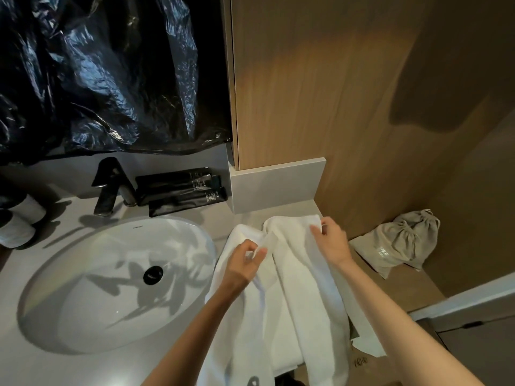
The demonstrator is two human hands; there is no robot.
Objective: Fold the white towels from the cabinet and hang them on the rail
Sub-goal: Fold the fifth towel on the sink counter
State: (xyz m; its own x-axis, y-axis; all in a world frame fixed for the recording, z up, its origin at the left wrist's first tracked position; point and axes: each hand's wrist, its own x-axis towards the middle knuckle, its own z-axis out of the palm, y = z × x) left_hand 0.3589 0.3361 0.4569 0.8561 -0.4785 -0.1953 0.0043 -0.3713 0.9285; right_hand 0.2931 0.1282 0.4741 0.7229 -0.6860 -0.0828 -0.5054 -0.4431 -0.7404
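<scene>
A white towel (295,288) lies lengthwise on the grey counter (250,215) to the right of the sink, its near end hanging over the counter's front edge. My left hand (245,260) pinches a fold of the towel near its far left corner. My right hand (330,240) grips the towel's far right corner at the counter's right edge. No rail or cabinet interior is in view.
An oval white sink (111,282) with a black drain fills the left side, behind it a black tap (111,185) and black toiletry tubes (181,190). Black plastic sheeting (97,73) covers the mirror. A beige drawstring bag (401,240) lies at the right, below a wooden panel (320,93).
</scene>
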